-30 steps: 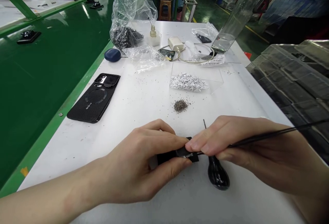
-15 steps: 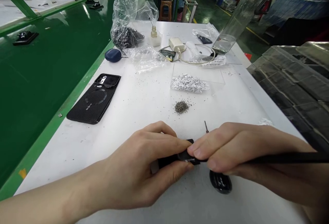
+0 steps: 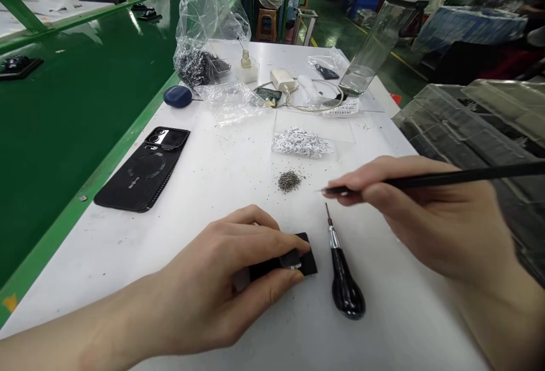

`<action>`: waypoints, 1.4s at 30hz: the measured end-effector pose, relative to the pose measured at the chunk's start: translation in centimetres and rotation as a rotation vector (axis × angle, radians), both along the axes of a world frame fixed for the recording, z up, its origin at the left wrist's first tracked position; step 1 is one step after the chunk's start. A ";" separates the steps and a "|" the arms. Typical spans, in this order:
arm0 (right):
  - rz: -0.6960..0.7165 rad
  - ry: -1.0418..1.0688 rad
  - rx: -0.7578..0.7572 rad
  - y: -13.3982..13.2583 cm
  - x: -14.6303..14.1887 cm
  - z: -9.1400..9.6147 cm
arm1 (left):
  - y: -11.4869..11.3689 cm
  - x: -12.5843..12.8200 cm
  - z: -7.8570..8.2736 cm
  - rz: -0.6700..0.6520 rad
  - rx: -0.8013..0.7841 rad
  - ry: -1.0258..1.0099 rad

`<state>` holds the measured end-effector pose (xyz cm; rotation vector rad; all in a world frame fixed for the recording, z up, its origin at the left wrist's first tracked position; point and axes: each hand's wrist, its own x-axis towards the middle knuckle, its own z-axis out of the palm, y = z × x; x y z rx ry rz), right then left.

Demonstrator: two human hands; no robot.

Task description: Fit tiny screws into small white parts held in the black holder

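White workbench (image 3: 213, 189) fills most of the shot, with a long green bench (image 3: 80, 133) running up the left side. Pretty cluttered up top: crumpled plastic bag (image 3: 204, 25) of black bits at upper center, tall clear bottle (image 3: 370, 47) at upper right, and a navy earbud case (image 3: 177, 96) near the bench edge. Black textured phone case (image 3: 142, 175) lies on the left, angled toward the upper right. Closer in there's a clear sleeve of white bits (image 3: 301, 143), and just below it a small heap of tiny dark screws (image 3: 289, 181).

Main action's at lower center. Left hand (image 3: 196, 286) has a small black rectangular piece (image 3: 309, 260) pinched between thumb and fingers, pressed down on the table. That piece's long axis runs roughly left to right, tipped slightly up at the right end, which pokes out past the fingertips, and a round dark insert with a shiny rim (image 3: 293, 258) sits near that end. Right hand (image 3: 417, 218) is up and to the right, fingers pressed together around slim black tweezers (image 3: 468, 173). Their long axis runs almost level across the frame, tip pointing left and hanging in the air just above the piece, not touching it. Black-handled screwdriver (image 3: 347, 294) lies just right of the piece, its shaft pointing up the frame.
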<state>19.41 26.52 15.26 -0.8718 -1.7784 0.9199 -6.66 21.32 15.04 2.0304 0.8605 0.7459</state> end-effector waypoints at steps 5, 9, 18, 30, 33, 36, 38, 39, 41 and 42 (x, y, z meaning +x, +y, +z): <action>-0.081 -0.158 -0.069 0.9 -0.1 -1.7 | -0.1 -0.2 -0.4 0.002 -0.002 0.003; -0.078 -0.215 -0.105 1.2 -0.3 -2.0 | 0.0 -0.1 -1.0 -0.004 0.041 -0.018; -0.114 -0.236 -0.157 1.3 -0.4 -2.2 | 0.1 -0.1 -1.0 -0.004 0.030 0.031; -0.083 -0.283 -0.155 1.3 -0.3 -1.9 | -0.2 -0.2 -1.0 -0.008 -0.003 0.012; -0.081 -0.273 -0.166 1.4 -0.3 -2.0 | -0.1 -0.2 -1.1 -0.005 0.010 0.011; -0.077 -0.270 -0.167 1.4 -0.3 -2.0 | -0.1 -0.3 -1.2 -0.007 0.009 0.004; -0.085 -0.287 -0.162 1.4 -0.2 -2.1 | -0.1 -0.3 -1.2 -0.007 0.015 -0.002; -0.093 -0.294 -0.154 1.4 -0.1 -2.1 | -0.1 -0.3 -1.2 -0.005 0.021 -0.006; -0.103 -0.287 -0.124 1.3 0.1 -2.1 | -0.1 -0.2 -1.0 0.000 0.034 -0.012; -0.101 -0.262 -0.106 1.2 0.2 -2.0 | -0.1 -0.2 -0.9 0.004 0.040 -0.012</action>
